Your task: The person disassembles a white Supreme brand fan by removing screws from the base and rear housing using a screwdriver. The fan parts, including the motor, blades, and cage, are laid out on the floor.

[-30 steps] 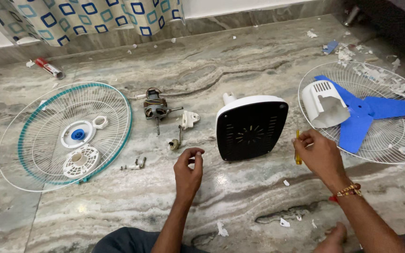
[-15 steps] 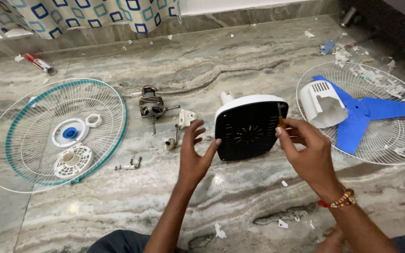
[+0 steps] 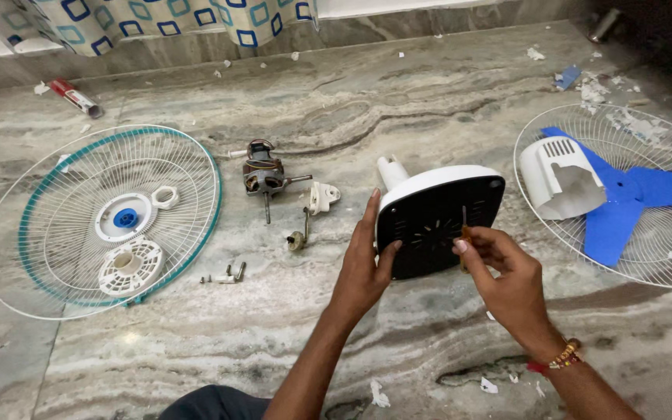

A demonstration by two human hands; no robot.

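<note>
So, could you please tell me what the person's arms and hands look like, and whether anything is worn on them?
Both forearms are bare, with no sleeves and no gloves in view. The left hand shows no ring, watch or band. The right hand has a beaded bracelet at the wrist, with gold-coloured and red beads over a red thread. The fingernails are short and unpainted.

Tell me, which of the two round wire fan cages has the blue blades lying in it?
The wire cage on the right, past the right hand. The blue blades and a white cover lie in it. The left cage has a teal rim instead.
</note>
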